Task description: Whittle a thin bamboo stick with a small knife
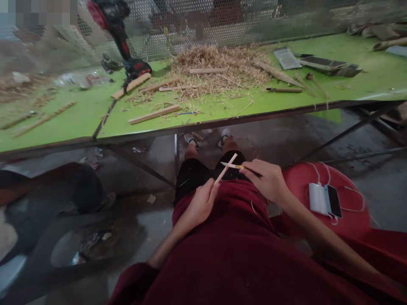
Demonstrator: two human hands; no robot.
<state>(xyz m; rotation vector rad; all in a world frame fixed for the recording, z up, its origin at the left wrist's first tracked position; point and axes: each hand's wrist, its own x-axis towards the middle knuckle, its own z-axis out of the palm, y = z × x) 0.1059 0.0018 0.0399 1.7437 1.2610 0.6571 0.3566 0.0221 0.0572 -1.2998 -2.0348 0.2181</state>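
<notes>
Over my lap, my left hand (pixel 202 201) is closed round the lower part of a thin pale wooden stick (pixel 224 173), which slants up to the right. My right hand (pixel 266 178) grips a small knife (pixel 231 165) by its yellowish handle. The blade points left and crosses the stick near its upper end, seemingly touching it. Most of the handle is hidden in my fingers. A few thin shavings lie on my dark shorts and red shirt.
A green table (pixel 229 112) carries a heap of wood shavings (pixel 219 59), wooden sticks (pixel 154 114) and a cordless drill (pixel 124 46). On my right, a red stool (pixel 352 178) holds a phone (pixel 333 201) and a white power bank (pixel 318 199) with cables. A person sits at the left.
</notes>
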